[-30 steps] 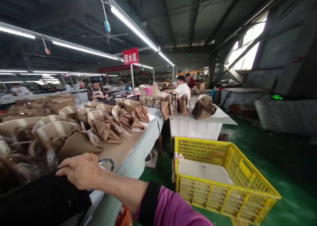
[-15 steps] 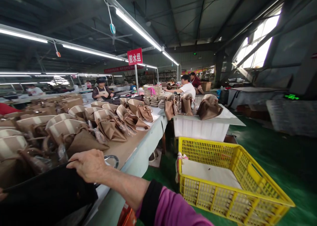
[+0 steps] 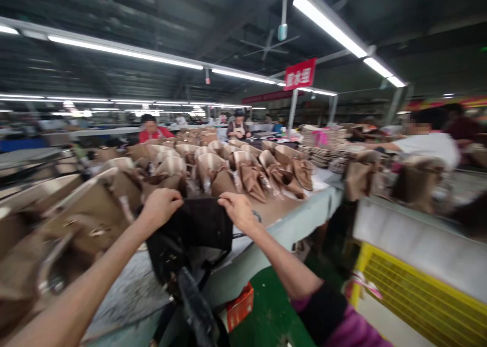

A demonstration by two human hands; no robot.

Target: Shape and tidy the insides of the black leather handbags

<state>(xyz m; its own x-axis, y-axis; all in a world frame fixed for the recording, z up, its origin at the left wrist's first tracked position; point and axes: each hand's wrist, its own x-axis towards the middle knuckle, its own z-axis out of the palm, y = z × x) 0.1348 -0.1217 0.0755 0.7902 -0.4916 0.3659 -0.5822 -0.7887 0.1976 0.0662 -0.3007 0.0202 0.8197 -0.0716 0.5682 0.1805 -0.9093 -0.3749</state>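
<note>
A black handbag [image 3: 205, 225] hangs between my hands over the table's near edge, its strap and metal fittings dangling below. My left hand [image 3: 163, 205] pinches the top edge at the bag's left side. At the right end of that same edge, my right hand [image 3: 238, 210] grips it between thumb and fingers. Just beyond my hands stand rows of brown handbags [image 3: 251, 177] with pale striped panels, some with clear plastic on them. Another brown bag [image 3: 87, 215] lies close to my left forearm.
The pale-green-covered table [image 3: 266, 253] runs away to the right. A yellow crate [image 3: 411, 291] stands on the floor at right, and an orange box [image 3: 240, 306] sits under the table. Co-workers are at the far tables; one in white [image 3: 429, 144] is at right.
My view has swung left, so the crate sits further right. My left hand has come into full view on the black bag, which now hangs in front of me between both hands.
</note>
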